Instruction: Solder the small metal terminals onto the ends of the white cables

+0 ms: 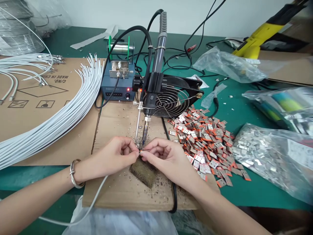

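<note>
My left hand (pixel 119 151) is closed in a pinch below the soldering iron's tip. A white cable (pixel 96 195) runs up from the lower left and under this hand, which grips its end. My right hand (pixel 163 153) is pinched closed just beside it. The fingertips almost meet around a tiny piece, mostly hidden. Right above them points the soldering iron (pixel 151 98), clamped upright in a holder, with a thin metal solder guide tube (pixel 139 125) alongside. Beneath the hands lies a brown sponge (pixel 144 173) on cardboard (pixel 114 192).
Many small metal connectors with orange edges (pixel 205 140) are heaped at right, by a plastic bag of metal parts (pixel 269 156). A fan (pixel 168 101) and a blue solder feeder (pixel 117 89) stand behind. Bundled white cables (pixel 61 117) lie at left.
</note>
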Motion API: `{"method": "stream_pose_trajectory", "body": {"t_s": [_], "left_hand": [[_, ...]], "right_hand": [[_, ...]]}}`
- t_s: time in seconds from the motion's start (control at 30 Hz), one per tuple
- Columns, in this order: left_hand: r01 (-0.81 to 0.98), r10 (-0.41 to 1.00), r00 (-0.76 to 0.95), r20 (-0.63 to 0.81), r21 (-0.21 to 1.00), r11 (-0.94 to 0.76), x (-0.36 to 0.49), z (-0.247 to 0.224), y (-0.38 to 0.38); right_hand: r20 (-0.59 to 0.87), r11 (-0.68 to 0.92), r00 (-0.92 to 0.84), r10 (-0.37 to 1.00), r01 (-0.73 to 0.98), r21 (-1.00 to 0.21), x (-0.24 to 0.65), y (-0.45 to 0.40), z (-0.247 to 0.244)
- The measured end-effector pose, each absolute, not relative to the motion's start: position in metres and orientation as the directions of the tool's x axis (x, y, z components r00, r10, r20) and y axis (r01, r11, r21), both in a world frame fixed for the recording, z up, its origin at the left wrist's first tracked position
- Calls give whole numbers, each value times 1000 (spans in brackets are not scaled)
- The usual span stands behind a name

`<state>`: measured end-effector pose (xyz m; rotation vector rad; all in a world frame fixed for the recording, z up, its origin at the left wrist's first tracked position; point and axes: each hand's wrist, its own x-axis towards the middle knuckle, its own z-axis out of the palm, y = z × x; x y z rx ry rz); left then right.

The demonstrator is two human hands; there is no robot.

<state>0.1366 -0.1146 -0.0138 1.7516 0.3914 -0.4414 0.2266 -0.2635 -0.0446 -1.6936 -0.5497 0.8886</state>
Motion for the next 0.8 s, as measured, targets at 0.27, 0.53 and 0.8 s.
{"method": "stream_pose_trajectory", "body": {"t_s": [0.27,0.53,0.8], "left_hand": [[509,38,858,-513,836,-204,137,-7,-117],[521,42,852,-522,837,-168,139,-8,-115],[505,51,862,-504,849,-155,139,-7,-115]], "right_hand": [[-299,-265,544,784,-143,-954,231,-266,-33],[-257,-187,520,815,-184,-965,234,-267,-32],[-274,-148,504,819,-276,-950,234,-269,-31]]}}
